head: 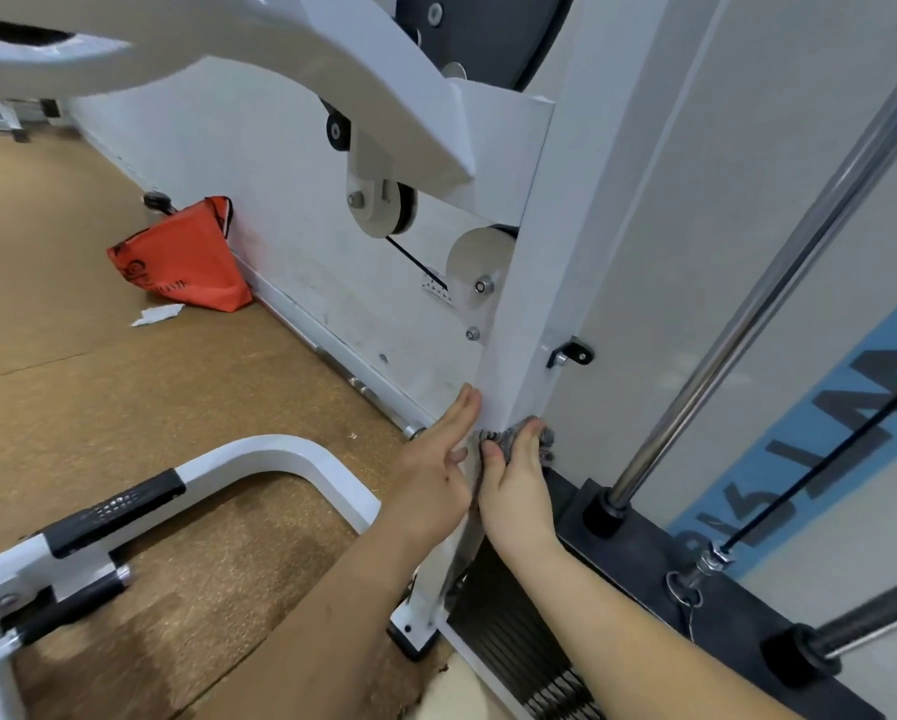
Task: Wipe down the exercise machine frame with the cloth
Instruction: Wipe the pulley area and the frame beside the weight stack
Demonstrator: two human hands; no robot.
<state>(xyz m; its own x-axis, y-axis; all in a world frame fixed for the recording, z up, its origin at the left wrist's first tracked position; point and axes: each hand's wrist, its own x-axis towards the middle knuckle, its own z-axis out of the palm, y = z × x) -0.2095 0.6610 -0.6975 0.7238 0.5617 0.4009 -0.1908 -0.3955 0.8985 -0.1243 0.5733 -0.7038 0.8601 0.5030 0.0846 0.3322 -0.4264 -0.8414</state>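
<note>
A: hands status?
B: I'm working both low on the upright post (519, 314). The right hand (516, 488) is gripping the cloth (508, 438), fingers curled round it, bunching it against the post's front face. The left hand (433, 459) is lying flat on the post's left face, fingers straight, holding nothing.
A: which way is the frame running from the fingers?
B: Straight ahead of the fingertips. The post's long axis is running up and away, leaning slightly right, so I'm reading the next stroke as a push along it, away from the foot (410, 636). The left is probably just bracing.
A: anything in the path?
B: I'm watching the black bracket (571, 353) on the right edge above the cloth, then the pulley (480, 265) farther up. The chrome rod (779, 298) is standing well apart to the right.
</note>
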